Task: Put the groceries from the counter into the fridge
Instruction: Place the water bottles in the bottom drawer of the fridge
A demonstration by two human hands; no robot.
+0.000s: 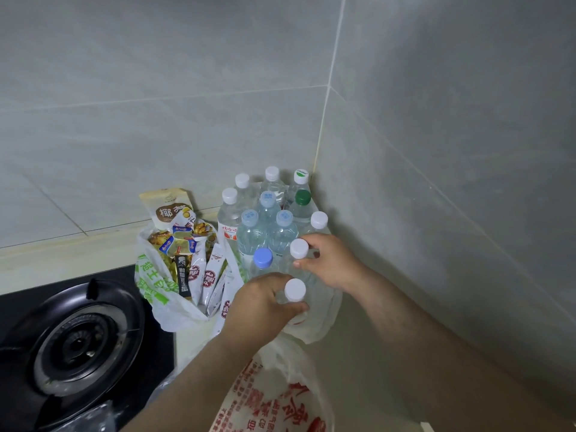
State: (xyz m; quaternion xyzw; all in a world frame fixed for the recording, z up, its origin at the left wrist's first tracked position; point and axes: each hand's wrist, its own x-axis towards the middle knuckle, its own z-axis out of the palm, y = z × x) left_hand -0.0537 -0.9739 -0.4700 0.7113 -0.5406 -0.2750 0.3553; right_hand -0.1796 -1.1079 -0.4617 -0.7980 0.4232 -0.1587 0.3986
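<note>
My left hand (261,302) grips the near bottle (295,289) below its cap; right hand (332,263) pinches the second bottle (299,248) at the neck. Both held high, I judge, to lift clear of the crowded worktop (358,369).

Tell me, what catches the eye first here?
Water bottles crowd the tiled corner; the left hand grips the nearest bottle, the right hand the white-capped bottle behind it. Left of them a bag of snacks stands beside a black stove burner.

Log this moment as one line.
stage: grasp | left hand: grips near white-capped bottle | right hand: grips far white-capped bottle | snack bag: untouched
</note>
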